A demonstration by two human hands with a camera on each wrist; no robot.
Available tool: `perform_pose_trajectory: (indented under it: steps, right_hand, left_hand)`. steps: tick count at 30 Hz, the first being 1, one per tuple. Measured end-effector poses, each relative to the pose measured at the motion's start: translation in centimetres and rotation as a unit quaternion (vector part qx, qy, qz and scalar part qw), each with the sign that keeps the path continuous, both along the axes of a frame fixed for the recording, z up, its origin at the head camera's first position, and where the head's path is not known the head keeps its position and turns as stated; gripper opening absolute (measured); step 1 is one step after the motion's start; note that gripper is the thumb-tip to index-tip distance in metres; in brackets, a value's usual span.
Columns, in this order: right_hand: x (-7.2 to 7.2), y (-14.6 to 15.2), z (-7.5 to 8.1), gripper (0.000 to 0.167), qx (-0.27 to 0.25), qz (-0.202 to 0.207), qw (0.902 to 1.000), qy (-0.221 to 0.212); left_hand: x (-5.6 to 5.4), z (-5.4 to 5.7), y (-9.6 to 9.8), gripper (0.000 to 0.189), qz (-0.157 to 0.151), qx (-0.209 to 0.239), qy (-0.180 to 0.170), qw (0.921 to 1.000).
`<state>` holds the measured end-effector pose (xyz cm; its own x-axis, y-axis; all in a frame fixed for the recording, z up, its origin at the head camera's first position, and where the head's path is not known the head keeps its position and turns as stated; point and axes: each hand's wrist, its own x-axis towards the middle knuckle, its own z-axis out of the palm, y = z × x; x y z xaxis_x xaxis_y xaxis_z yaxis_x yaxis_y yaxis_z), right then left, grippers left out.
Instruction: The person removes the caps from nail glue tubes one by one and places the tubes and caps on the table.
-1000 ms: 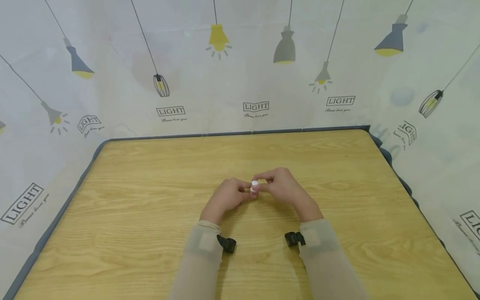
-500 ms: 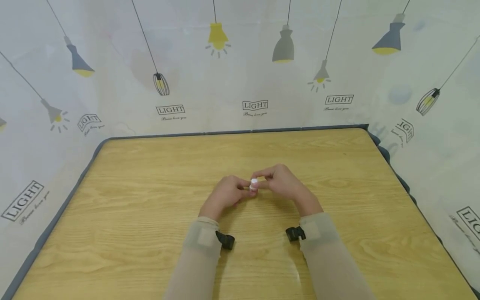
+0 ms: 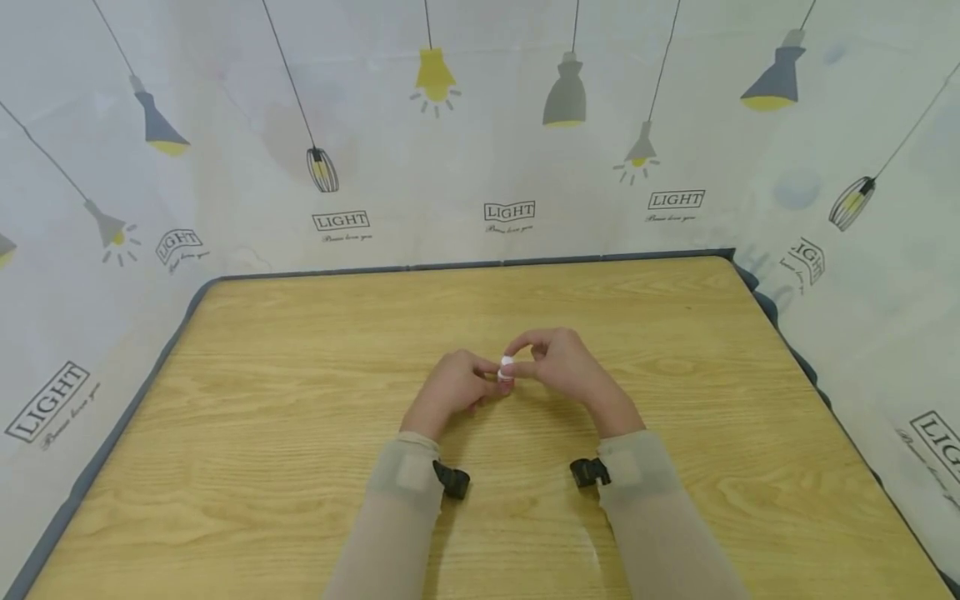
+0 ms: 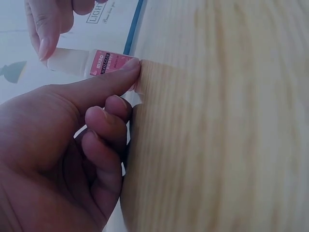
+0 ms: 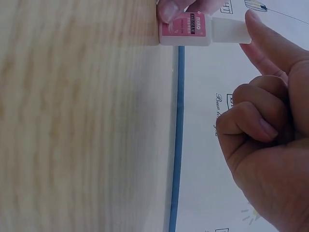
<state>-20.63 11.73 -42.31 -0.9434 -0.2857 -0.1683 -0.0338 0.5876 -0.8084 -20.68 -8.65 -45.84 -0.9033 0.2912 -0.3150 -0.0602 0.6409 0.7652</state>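
A small bottle of nail glue [image 5: 186, 38] with a pink label stands upright on the wooden table, near its middle in the head view. My left hand [image 3: 453, 387] pinches the bottle's body low down, with the thumb lying over the label [image 4: 107, 62] in the left wrist view. The white cap [image 5: 227, 30] sits on top of the bottle. From the other side my right hand [image 3: 566, 371] pinches this cap near its top between thumb and index finger. In the right wrist view, the remaining right fingers [image 5: 256, 113] are curled toward the palm.
The wooden table [image 3: 300, 433] spreads around both hands, bordered by a dark blue edge [image 3: 360, 272]. Behind it hangs a pale backdrop [image 3: 420, 167] printed with lamps. Black wrist-camera mounts [image 3: 452, 482] sit at the sleeve cuffs.
My right thumb has shifted left across the front of the cap, and the right index finger arches more over it. The left hand keeps its pinch on the bottle.
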Motion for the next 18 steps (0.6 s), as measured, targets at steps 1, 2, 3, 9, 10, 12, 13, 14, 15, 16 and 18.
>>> perform_pose_trajectory:
  steps: [1, 2, 3, 9, 10, 12, 13, 14, 15, 16, 18]
  right_hand:
    - [-0.03, -0.03, -0.01, 0.018, 0.0, 0.001, 1.0, -0.002]
    - [-0.03, -0.08, -0.03, 0.018, 0.0, -0.001, 1.0, -0.006]
    - [-0.04, -0.11, -0.05, 0.018, 0.001, -0.003, 1.0, -0.008]
    - [-0.04, -0.18, -0.17, 0.015, 0.002, -0.013, 0.9998, -0.018]
    - [-0.05, -0.2, -0.15, 0.014, 0.001, -0.012, 0.9998, -0.017]
    - [-0.06, -0.24, -0.13, 0.015, -0.003, -0.009, 0.9998, -0.017]
    - [-0.05, -0.26, -0.1, 0.015, -0.004, -0.008, 0.9998, -0.016]
    - [-0.03, -0.28, -0.05, 0.015, -0.004, -0.006, 0.9999, -0.014]
    - [-0.01, -0.29, -0.02, 0.015, -0.004, -0.004, 0.9999, -0.013]
    - [0.01, -0.3, 0.01, 0.015, -0.005, -0.002, 0.9999, -0.012]
    - [0.04, -0.29, 0.02, 0.016, -0.007, -0.001, 0.9999, -0.01]
  left_hand:
    - [-0.01, -0.03, -0.03, 0.025, 0.001, 0.0, 0.0, 1.0]
    - [-0.02, -0.04, -0.05, 0.025, 0.001, 0.0, 0.001, 1.0]
    - [-0.03, -0.05, -0.08, 0.026, 0.0, -0.002, 0.004, 1.0]
    - [0.06, 0.23, -0.14, 0.026, 0.004, -0.009, 0.027, 0.9996]
    - [0.08, 0.34, -0.14, 0.026, 0.005, -0.009, 0.029, 0.9995]
    - [0.12, 0.51, -0.12, 0.025, 0.008, -0.008, 0.024, 0.9996]
    - [0.14, 0.56, -0.1, 0.025, 0.008, -0.01, 0.026, 0.9996]
    - [0.17, 0.59, -0.07, 0.025, 0.008, -0.013, 0.026, 0.9995]
    - [0.19, 0.61, -0.05, 0.025, 0.009, -0.015, 0.026, 0.9995]
    - [0.24, 0.62, -0.03, 0.025, 0.009, -0.017, 0.027, 0.9994]
    - [0.26, 0.56, 0.02, 0.026, 0.01, -0.021, 0.027, 0.9994]
